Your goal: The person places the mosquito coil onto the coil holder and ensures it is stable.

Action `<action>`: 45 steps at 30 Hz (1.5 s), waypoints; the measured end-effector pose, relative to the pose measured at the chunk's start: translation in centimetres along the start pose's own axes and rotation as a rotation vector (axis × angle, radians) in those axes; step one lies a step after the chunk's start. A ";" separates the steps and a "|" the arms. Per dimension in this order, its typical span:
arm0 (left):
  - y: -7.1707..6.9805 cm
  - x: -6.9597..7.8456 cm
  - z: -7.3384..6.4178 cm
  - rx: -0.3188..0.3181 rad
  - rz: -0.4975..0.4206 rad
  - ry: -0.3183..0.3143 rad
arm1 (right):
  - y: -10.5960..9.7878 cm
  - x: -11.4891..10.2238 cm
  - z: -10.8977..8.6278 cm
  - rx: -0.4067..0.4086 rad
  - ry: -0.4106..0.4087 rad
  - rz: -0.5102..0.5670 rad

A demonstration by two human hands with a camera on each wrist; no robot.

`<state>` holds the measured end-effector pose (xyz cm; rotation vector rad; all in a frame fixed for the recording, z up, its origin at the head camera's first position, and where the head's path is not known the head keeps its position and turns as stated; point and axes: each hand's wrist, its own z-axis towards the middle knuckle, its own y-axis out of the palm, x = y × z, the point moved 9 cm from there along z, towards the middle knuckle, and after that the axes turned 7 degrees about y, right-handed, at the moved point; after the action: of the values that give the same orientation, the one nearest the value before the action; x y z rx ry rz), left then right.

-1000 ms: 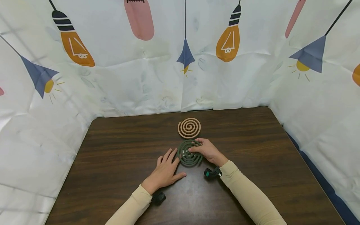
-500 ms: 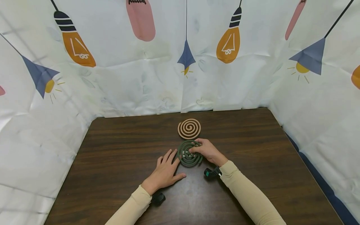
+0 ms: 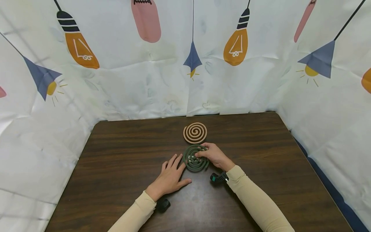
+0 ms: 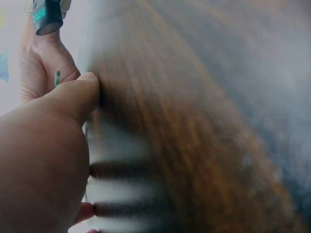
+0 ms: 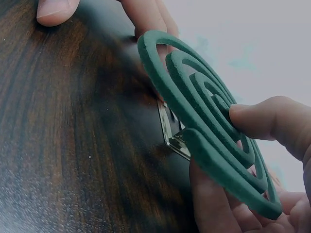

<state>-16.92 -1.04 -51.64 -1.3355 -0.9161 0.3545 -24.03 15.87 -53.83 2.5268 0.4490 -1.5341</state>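
Observation:
A green mosquito coil (image 3: 195,167) is raised at a tilt over the table, as the right wrist view shows. My right hand (image 3: 216,157) pinches it, thumb (image 5: 265,119) on the upper face near the centre and the other fingers beneath. Under the coil, a small shiny metal stand (image 5: 171,138) rests on the tabletop, partly hidden by the spiral. My left hand (image 3: 168,178) lies spread on the table with straight fingers, its fingertips right at the coil's left edge. Just beyond the green coil lies a tan mosquito coil (image 3: 195,132), flat on the table.
The dark wood-grain table (image 3: 130,145) has rounded far corners. A white cloth (image 3: 162,83) printed with lamps and bulbs hangs behind it and along both sides. Black wrist cameras (image 3: 219,177) are strapped to both wrists, below the cream sleeves.

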 end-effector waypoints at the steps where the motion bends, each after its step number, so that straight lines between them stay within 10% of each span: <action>1: 0.0 0.0 0.0 0.000 0.001 -0.001 | 0.0 0.0 0.0 0.000 0.000 -0.001; 45: 0.2 -0.3 -0.2 -0.014 -0.004 0.006 | -0.2 0.1 0.3 0.016 0.045 -0.003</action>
<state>-16.96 -1.34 -51.93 -1.3471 -0.9175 0.3417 -24.26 16.00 -54.08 2.5783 0.4485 -1.4909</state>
